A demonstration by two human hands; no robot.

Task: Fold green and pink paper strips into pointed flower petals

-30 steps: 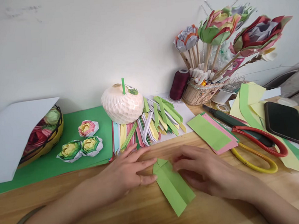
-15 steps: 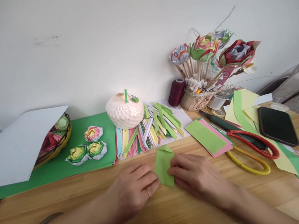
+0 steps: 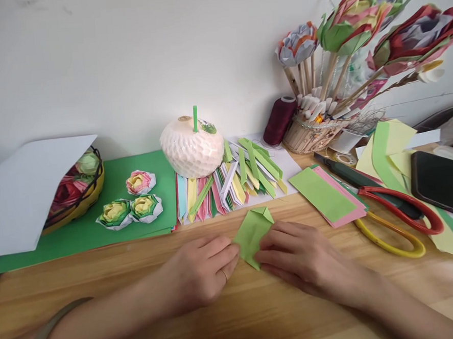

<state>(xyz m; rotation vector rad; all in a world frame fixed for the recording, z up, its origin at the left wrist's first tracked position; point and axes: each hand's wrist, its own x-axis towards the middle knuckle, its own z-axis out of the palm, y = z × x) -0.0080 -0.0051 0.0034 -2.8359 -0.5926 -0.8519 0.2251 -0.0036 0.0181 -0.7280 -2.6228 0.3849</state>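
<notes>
A light green piece of paper [image 3: 251,234] lies on the wooden table between my hands, its top right corner folded over. My left hand [image 3: 204,267] has its curled fingers closed at the paper's left edge; a ring circles one finger. Along the right edge, the bent fingers of my right hand [image 3: 303,254] grip the sheet and cover part of it. Folded paper strips [image 3: 245,168] in several colours lie just beyond. Right of these rests a stack of green and pink rectangular paper [image 3: 320,192].
Scissors [image 3: 401,200] with red and yellow handles and a black phone [image 3: 440,182] lie at the right. Behind stand a white textured pot [image 3: 192,148], a maroon thread spool [image 3: 280,121] and a basket [image 3: 309,134] of paper flowers. Three small paper flowers [image 3: 146,207] sit on green sheets at left.
The view has shifted downward and closer. The green paper has turned clockwise between my hands, its folded top now pointing to the upper right. Both hands remain at its edges.
</notes>
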